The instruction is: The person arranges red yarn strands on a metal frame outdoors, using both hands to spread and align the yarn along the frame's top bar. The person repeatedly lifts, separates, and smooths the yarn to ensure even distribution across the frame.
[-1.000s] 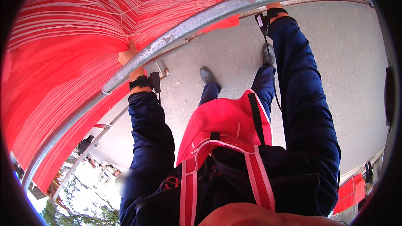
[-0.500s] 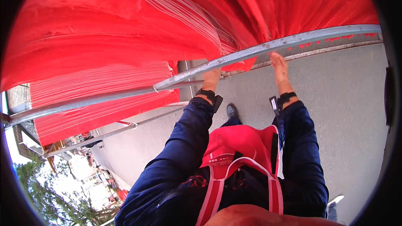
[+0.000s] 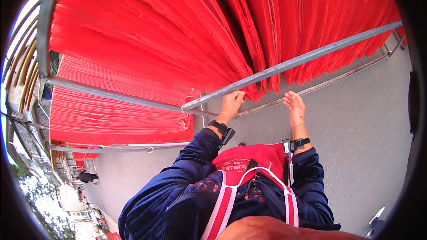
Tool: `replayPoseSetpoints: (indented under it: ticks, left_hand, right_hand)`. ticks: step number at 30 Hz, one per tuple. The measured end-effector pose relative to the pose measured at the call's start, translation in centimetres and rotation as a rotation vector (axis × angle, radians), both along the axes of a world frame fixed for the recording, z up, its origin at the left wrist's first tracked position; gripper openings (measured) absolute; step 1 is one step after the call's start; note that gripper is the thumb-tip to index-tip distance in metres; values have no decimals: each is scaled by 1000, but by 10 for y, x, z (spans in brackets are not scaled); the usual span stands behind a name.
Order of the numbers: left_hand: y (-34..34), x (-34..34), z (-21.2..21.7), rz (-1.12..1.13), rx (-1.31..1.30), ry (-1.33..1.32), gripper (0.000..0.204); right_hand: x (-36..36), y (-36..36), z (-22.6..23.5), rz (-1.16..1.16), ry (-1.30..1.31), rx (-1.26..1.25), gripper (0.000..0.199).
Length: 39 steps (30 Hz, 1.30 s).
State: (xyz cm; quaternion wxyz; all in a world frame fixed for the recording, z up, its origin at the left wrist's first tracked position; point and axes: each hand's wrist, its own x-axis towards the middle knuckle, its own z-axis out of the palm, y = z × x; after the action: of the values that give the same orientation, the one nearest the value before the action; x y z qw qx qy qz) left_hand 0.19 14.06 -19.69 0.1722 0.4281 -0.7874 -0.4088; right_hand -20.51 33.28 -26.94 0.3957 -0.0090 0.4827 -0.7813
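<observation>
Many thin red sheets point(image 3: 147, 40) hang close together in front of me, their lower edges gathered into folds near the middle. My left hand point(image 3: 232, 103) is closed at the bottom corner of these folds, just under a grey metal rail point(image 3: 284, 66), and pinches a sheet edge. To the right, my right hand point(image 3: 295, 106) is raised below the rail with its fingers loosely curved and apart. Nothing shows in it, and a small gap separates it from the hanging edges. Each wrist wears a black strap with a small device.
A second stack of red sheets point(image 3: 120, 102) hangs lower left, above another metal rail point(image 3: 120, 148). A metal upright point(image 3: 46, 26) stands at far left. Grey floor point(image 3: 356, 120) spreads below. A person in dark clothes point(image 3: 87, 177) is far off at left. A shoe point(image 3: 377, 215) shows at lower right.
The view has shifted, and the sheets now hang in straighter, separate folds. My left hand has come out from behind the rail. The right hand now sits lower, clear of the rail.
</observation>
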Motion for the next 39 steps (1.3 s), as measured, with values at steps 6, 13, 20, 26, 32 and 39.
replayPoseSetpoints:
  ticks: [6, 13, 20, 26, 32, 39]
  left_hand:
    - [-8, -6, 134, 89, -219, 340, 20]
    - [-56, -7, 267, 327, -196, 791, 20]
    - [-72, -22, 348, 324, -404, 832, 33]
    - [-92, -42, 390, 399, -568, 756, 38]
    - [-107, -38, 406, 412, -630, 784, 30]
    - [-117, -28, 407, 444, -802, 669, 24]
  right_hand:
    - [5, -38, 94, 82, 267, -167, 23]
    - [30, -88, 215, 260, 525, -341, 20]
    - [50, -141, 327, 431, 845, -442, 18]
    - [46, -195, 429, 253, 1158, -516, 27]
    - [54, -222, 489, 174, 1310, -477, 30]
    - [62, -258, 522, -39, 1559, -296, 40]
